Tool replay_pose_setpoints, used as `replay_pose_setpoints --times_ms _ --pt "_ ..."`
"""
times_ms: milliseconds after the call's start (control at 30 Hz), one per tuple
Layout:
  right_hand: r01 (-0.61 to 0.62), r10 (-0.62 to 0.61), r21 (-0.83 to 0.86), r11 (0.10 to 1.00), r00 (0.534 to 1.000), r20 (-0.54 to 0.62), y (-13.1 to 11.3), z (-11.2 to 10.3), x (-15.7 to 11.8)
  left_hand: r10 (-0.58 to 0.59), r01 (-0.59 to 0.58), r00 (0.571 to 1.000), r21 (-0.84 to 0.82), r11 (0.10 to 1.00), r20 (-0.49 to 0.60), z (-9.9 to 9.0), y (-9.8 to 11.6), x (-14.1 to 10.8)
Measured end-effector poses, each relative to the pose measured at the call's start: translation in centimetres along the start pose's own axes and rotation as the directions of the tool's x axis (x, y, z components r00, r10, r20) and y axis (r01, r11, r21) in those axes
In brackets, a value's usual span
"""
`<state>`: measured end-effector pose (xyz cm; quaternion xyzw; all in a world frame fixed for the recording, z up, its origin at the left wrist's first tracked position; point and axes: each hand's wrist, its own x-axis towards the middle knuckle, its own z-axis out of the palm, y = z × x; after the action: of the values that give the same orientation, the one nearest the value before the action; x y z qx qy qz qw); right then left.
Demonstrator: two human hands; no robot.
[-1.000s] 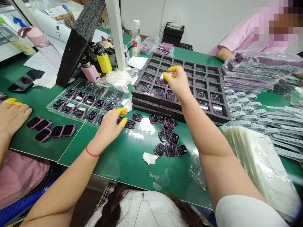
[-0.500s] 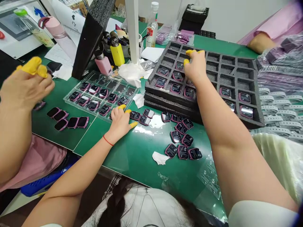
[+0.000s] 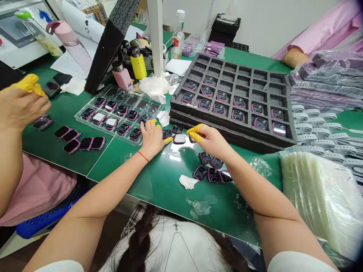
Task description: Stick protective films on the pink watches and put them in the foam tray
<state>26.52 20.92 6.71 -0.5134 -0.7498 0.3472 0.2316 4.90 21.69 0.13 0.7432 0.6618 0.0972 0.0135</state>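
Note:
My left hand [image 3: 153, 138] wears yellow finger cots and rests with its fingers spread at the right edge of a clear plastic tray [image 3: 110, 138]. Beside its forefinger and thumb lies a strapless smartwatch [image 3: 166, 133] with a dark printed screen film and purple case. My right hand [image 3: 210, 139], also in yellow cots, pinches thumb and forefinger together over a watch [image 3: 192, 139], mostly hidden beneath them. Between my hands lie a white-glinting watch [image 3: 179, 139] and another dark watch [image 3: 177, 129]. Several more watches [image 3: 213, 174] lie below my right hand.
A stacked black foam tray [image 3: 231, 90] holds several watches in its front cells. At left, a co-worker's hand [image 3: 24, 100] hovers near loose watches [image 3: 86, 143]. White straps [image 3: 331, 138], a plastic-wrapped pack [image 3: 314, 200], a yellow bottle [image 3: 138, 64] and a white post [image 3: 155, 37] surround the area.
My right hand has left the foam tray and come down to the watches on the table; more filled cells now show. My left hand has shifted slightly right. The co-worker's hand moved left.

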Motion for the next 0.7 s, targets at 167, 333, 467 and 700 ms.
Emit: replay_pose_setpoints --times_ms 167,333,467,700 --pt "-0.033 0.035 0.092 0.995 0.999 -0.029 -0.2 -1.1 -2.4 0.024 -0.025 0.999 0.025 0.999 0.025 0.0 -0.6 0.1" --pt "-0.032 0.031 0.088 0.996 0.999 0.007 0.2 -0.8 -3.3 -0.034 0.038 0.998 0.103 0.994 -0.044 -0.1 0.6 -0.4" --pt "-0.008 0.004 0.105 0.994 0.999 0.037 0.3 -0.8 -3.4 -0.029 0.036 0.998 0.136 0.990 -0.053 0.1 1.5 0.0" --pt "-0.108 0.099 0.213 0.971 0.994 0.052 0.4 -1.1 -3.1 0.018 -0.018 1.000 0.086 0.996 -0.007 -0.5 0.1 0.6"
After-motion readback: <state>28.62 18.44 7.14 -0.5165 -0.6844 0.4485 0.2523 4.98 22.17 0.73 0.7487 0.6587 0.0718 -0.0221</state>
